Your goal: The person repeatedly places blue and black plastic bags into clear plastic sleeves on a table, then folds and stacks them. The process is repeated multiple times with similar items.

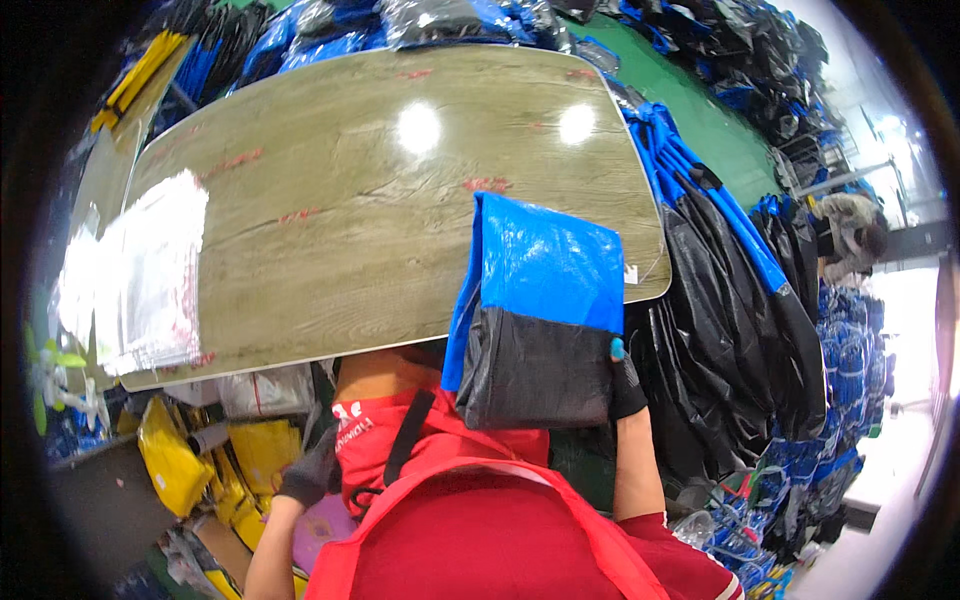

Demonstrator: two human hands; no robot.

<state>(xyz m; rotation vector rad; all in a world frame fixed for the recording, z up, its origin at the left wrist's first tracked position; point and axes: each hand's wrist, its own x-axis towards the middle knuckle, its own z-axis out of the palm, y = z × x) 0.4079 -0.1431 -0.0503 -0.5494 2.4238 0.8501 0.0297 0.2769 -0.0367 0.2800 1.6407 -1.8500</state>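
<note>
Item: one table point(330, 200), broad, wood-grain top, rounded corners, red marks scattered over it, spread before you.
Item: heap of black sheeting with blue bands point(720, 330), draped beyond the table's right end.
Item: one folded blue-and-black piece point(545, 310), blue on its far part, black on its near part, at your right front; it overlaps the table's near edge toward the right corner (whether it rests on the top, you cannot tell from here).
Item: stack of clear plastic sleeves point(155, 275), glaring white, at the table's left end.
Item: yellow pieces point(265, 455), below the near edge, on your left.
Item: your right hand point(627, 385), dark-gloved, thumb over the folded piece's right edge, gripping it.
Item: your left hand point(311, 474), dark-gloved, lowered near the yellow pieces; its finger closure cannot be told.
</note>
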